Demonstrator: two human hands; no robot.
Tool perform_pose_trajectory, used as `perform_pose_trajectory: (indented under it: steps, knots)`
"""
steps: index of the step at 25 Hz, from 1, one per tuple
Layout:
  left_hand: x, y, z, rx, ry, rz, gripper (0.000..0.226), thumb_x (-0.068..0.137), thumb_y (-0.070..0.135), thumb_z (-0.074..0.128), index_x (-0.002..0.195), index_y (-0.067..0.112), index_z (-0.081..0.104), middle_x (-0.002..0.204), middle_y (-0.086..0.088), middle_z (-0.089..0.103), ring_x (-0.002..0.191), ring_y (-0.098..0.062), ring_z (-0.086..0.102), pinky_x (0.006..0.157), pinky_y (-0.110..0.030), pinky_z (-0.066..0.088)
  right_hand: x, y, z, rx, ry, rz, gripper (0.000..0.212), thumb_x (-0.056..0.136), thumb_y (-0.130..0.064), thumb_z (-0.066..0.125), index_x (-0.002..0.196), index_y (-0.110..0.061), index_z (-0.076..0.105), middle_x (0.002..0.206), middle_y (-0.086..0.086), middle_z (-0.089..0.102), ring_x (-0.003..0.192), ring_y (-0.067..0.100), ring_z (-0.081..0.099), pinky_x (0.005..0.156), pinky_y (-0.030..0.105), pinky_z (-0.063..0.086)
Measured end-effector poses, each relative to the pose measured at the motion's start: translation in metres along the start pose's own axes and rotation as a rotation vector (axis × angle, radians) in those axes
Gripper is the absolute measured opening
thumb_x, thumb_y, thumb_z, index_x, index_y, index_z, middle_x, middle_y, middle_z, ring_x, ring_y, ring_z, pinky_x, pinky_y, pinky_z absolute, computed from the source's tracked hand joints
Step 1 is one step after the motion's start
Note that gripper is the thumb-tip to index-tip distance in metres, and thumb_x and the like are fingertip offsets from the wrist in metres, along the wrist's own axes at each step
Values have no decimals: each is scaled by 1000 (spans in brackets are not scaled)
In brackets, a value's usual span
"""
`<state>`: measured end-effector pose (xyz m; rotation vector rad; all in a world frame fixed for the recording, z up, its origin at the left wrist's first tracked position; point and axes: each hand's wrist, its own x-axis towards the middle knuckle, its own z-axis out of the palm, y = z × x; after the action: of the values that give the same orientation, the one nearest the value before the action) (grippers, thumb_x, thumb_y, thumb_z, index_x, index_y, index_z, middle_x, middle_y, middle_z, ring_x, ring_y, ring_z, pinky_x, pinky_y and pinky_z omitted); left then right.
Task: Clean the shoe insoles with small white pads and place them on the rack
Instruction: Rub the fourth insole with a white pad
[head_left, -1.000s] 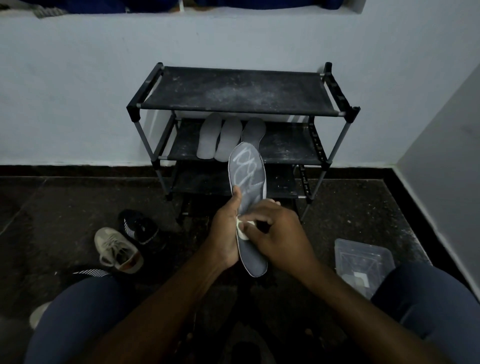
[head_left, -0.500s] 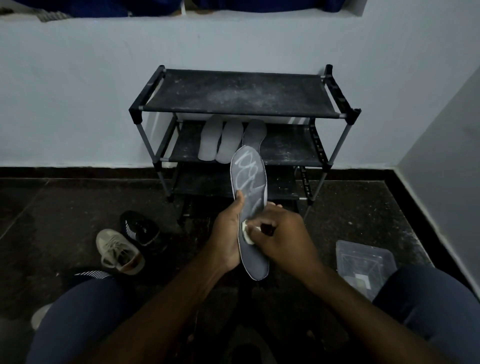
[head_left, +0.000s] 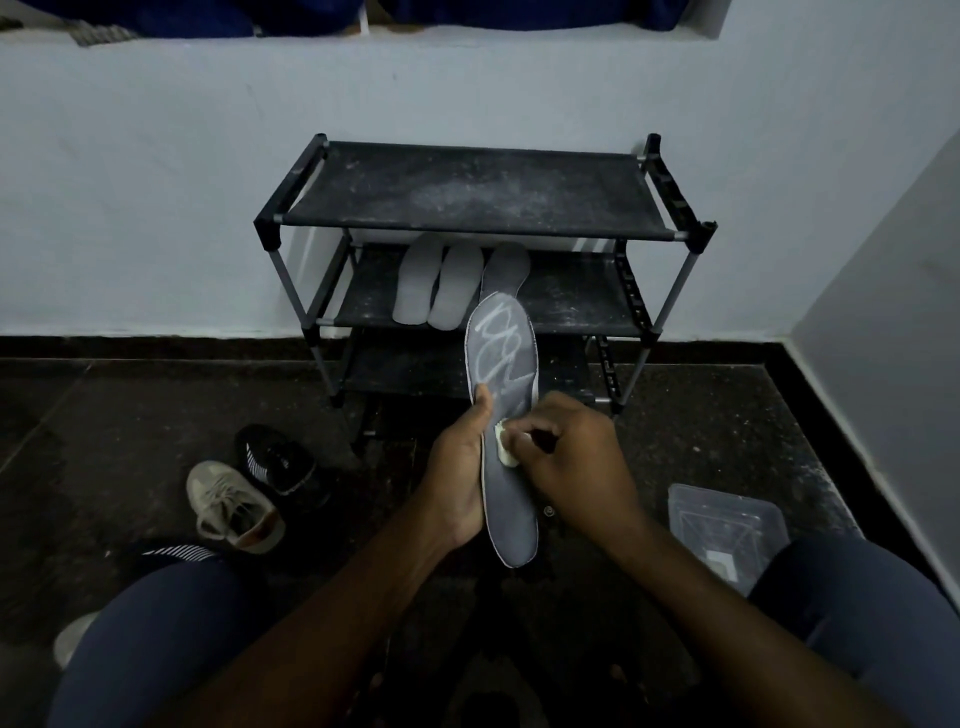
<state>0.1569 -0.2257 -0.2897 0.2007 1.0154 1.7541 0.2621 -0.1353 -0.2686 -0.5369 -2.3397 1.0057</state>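
Observation:
A grey insole with white scribbled marks near its toe stands upright in front of me. My left hand grips its left edge, thumb on the face. My right hand pinches a small white pad and presses it on the insole's middle. Three pale insoles lie side by side on the middle shelf of a black rack against the wall.
A clear plastic box holding a white pad sits on the floor at my right knee. A beige sneaker and a black shoe lie on the dark floor at left. A wall runs along the right side.
The pad has shifted slightly up and left across the insole under my right hand. My left hand keeps its grip and the insole stays in place.

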Motion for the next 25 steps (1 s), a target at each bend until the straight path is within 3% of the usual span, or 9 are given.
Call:
perform_pose_trajectory:
  steps: [3, 4, 8, 13, 17, 22, 25]
  knots:
    - [2, -1, -5, 10, -18, -14, 72, 103, 57, 34, 142, 0, 52, 141, -25, 57, 132, -34, 56, 111, -40, 47, -10, -6, 6, -32, -90, -68, 11, 84, -7, 74, 79, -15, 79, 79, -10, 63, 77, 7, 62, 72, 27, 50]
    - [1, -1, -4, 8, -25, -11, 71, 102, 56, 34, 142, 0, 52, 141, -24, 57, 131, -33, 57, 111, -40, 46, -10, -4, 5, -36, -95, -50, 12, 84, -7, 75, 79, -17, 79, 79, -12, 62, 77, 6, 62, 72, 26, 50]
    - [0, -1, 1, -3, -14, 9, 60, 104, 49, 34, 137, 5, 59, 123, -18, 70, 108, -25, 71, 87, -32, 60, 2, 5, -2, -22, 15, 41, 15, 84, -5, 75, 75, -17, 78, 83, -8, 66, 76, 4, 63, 73, 24, 51]
    - [1, -1, -3, -6, -28, -14, 70, 103, 54, 31, 145, 1, 49, 141, -21, 59, 130, -31, 58, 106, -37, 51, -7, -3, 4, -60, -84, -49, 16, 84, -7, 74, 72, -17, 77, 76, -9, 61, 72, 6, 60, 68, 23, 48]
    - [-1, -2, 2, -17, -19, 0, 62, 105, 49, 34, 142, 3, 54, 125, -19, 68, 111, -26, 69, 88, -33, 59, 3, 6, -2, -62, 12, 29, 15, 85, -6, 74, 73, -16, 77, 80, -6, 64, 73, 4, 61, 70, 22, 49]
    - [-1, -1, -3, -20, -47, -8, 67, 105, 52, 29, 144, 2, 50, 139, -22, 60, 127, -31, 60, 103, -36, 53, -5, 0, -3, -70, -177, -101, 15, 85, -4, 73, 74, -14, 76, 80, -9, 64, 77, 3, 61, 71, 14, 45]
    - [-2, -1, 1, -22, -29, 7, 60, 105, 49, 32, 139, 6, 57, 127, -18, 68, 113, -26, 69, 91, -33, 58, 2, 11, -11, -122, -98, -44, 13, 86, -8, 72, 76, -15, 76, 82, -4, 63, 75, 5, 60, 71, 26, 48]
